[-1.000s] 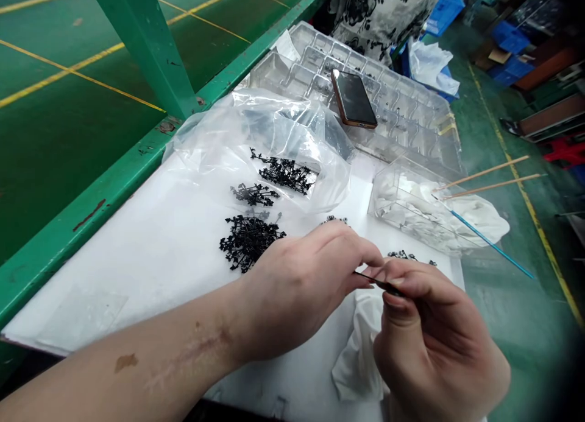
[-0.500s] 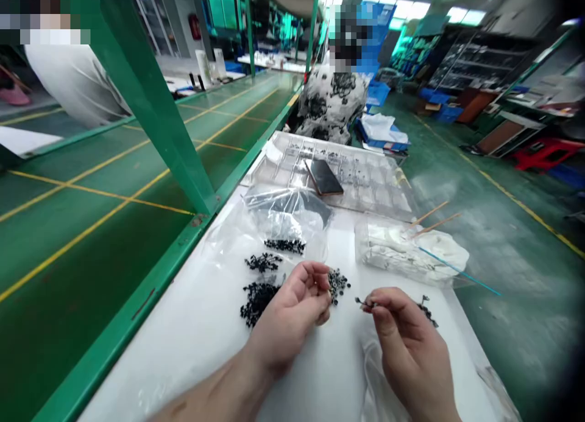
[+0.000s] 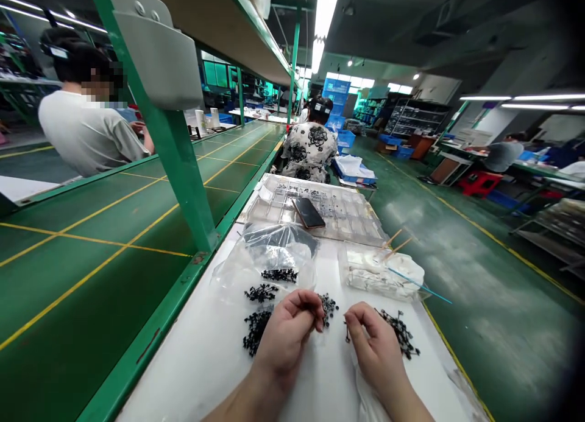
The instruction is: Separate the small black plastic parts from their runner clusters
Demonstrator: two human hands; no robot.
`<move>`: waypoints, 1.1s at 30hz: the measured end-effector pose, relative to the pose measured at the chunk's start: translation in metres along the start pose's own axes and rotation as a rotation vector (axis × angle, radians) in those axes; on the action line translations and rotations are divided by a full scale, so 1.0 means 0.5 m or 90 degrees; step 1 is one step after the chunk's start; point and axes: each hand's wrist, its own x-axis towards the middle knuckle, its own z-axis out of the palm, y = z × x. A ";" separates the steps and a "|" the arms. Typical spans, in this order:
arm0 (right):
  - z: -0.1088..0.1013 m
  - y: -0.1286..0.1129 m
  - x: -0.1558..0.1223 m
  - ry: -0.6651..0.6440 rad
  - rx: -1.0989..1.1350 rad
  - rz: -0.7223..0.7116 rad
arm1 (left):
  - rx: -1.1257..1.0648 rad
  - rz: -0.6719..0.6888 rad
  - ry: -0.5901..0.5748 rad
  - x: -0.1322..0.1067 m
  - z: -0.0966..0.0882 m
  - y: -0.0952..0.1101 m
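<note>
Black plastic parts [image 3: 257, 332] in loose heaps between two bare hands on a white workbench top [image 3: 196, 379].

Left hand [image 3: 287, 338] is curled, fingertips drawn together, touching the edge of a small heap [image 3: 328, 308]; right hand [image 3: 373, 349] is half closed, fingers bent down just left of a larger heap [image 3: 400, 334]. Whether either grip has hold of a part is too small to tell. Two more heaps lie left of the hands, below a clear plastic bag [image 3: 274, 251]. Beyond stand a clear blister tray [image 3: 315, 212] bearing a smartphone [image 3: 309, 213], and a clear box of white cloth [image 3: 379, 273] with wooden sticks [image 3: 393, 239] in it. A co-worker in a floral top [image 3: 309, 154] sits past the tray.
</note>
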 end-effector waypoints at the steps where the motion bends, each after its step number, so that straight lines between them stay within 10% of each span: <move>1: 0.004 0.003 0.000 -0.007 -0.006 0.003 | -0.007 -0.001 0.007 0.000 -0.001 0.003; 7: -0.001 -0.018 0.011 -0.026 -0.051 0.016 | 0.003 -0.029 0.019 0.001 -0.004 0.021; 12: -0.093 -0.053 0.028 -0.114 -0.142 0.095 | 0.062 -0.064 -0.025 -0.004 -0.002 0.021; 20: -0.192 0.050 0.013 0.033 -0.316 0.212 | 0.171 -0.079 -0.130 -0.008 -0.002 -0.016; 28: -0.120 -0.091 0.054 -0.020 -0.104 -0.059 | 0.285 -0.015 -0.178 -0.021 0.006 -0.014; 33: -0.042 -0.081 0.034 -0.080 0.096 -0.169 | 0.330 -0.005 -0.173 -0.022 0.002 -0.002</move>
